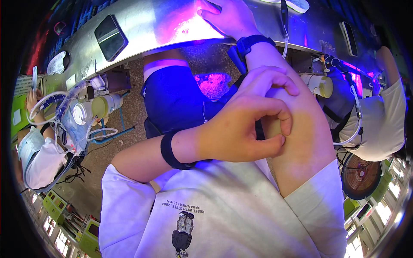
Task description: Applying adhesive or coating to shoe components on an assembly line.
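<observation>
A head-worn fisheye looks steeply down, with the left hand (245,122) near at centre. The shirt (223,193) fills the lower middle; the bench (142,26) crosses the top.

The left hand (243,124) curls against the right arm (310,114); at twelve o'clock, the right hand (230,18) lies over the bench (142,21).

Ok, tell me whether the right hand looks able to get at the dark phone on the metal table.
Probably yes: the right hand is over the metal table, and no obstacle shows between it and the dark phone. The left hand, at the right arm, might hinder it slightly.
</observation>
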Demonstrator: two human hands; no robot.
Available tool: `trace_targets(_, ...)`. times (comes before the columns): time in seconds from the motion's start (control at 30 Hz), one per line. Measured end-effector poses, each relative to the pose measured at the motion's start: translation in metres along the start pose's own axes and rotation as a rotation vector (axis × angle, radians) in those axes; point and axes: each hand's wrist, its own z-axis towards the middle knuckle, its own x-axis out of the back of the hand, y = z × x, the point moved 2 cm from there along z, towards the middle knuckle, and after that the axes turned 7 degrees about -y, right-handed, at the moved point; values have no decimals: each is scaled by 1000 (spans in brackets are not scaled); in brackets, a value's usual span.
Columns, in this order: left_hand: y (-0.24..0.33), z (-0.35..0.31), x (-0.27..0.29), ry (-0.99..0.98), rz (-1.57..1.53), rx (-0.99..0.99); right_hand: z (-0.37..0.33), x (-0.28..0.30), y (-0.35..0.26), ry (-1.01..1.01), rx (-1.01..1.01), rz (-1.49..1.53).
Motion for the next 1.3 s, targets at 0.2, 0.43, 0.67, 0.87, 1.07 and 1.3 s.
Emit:
trace_targets(0.2,0,-1,0,22,-10,-1,1,1,-2,-3,-4,-4)
trace_targets(0.43,0,-1,0,11,-14,11,0,3,-4,-12,-22,15)
trace_targets(0.67,1,-2,1,-9,-10,40,-1,5,-6,-19,-36,23)
trace_targets(0.87,1,-2,2,-21,-1,38,-1,5,-7,0,-22,30)
trace_targets(1.07,0,-3,2,-22,-33,46,2,2,-3,-2,-8,-12)
trace_targets(1.3,0,-3,1,-21,-24,42,1,2,-3,5,2,-3)
